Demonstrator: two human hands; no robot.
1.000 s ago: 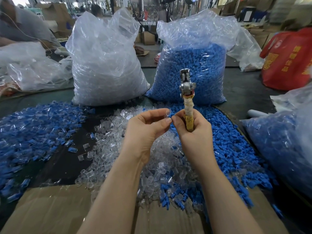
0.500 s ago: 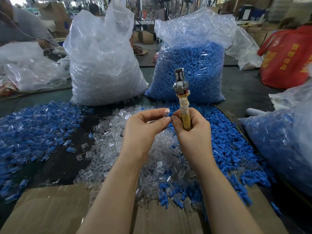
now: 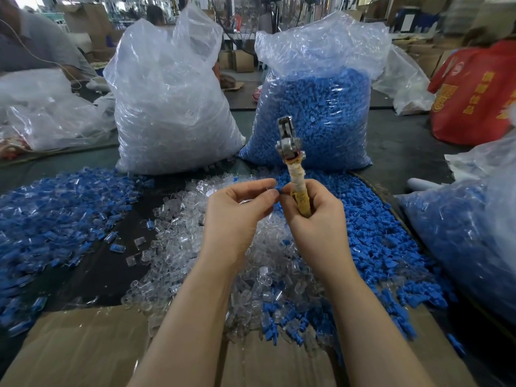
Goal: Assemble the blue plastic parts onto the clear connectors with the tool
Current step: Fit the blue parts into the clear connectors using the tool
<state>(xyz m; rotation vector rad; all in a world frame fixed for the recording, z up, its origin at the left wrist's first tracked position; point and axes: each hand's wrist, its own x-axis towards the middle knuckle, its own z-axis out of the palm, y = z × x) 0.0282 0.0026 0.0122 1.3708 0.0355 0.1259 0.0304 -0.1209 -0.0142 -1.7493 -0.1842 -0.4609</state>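
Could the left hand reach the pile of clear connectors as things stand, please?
Probably yes: the left hand hovers right over the clear connectors with nothing between, though its fingers pinch a small blue part.

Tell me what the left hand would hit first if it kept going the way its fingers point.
Most likely the right hand holding the tool: the left hand points right, pinching a blue part beside it. Depth is unclear.

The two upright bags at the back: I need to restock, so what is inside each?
The left bag holds clear connectors; the right bag holds blue parts, filling it roughly two-thirds. What lies deeper inside either bag is covered.
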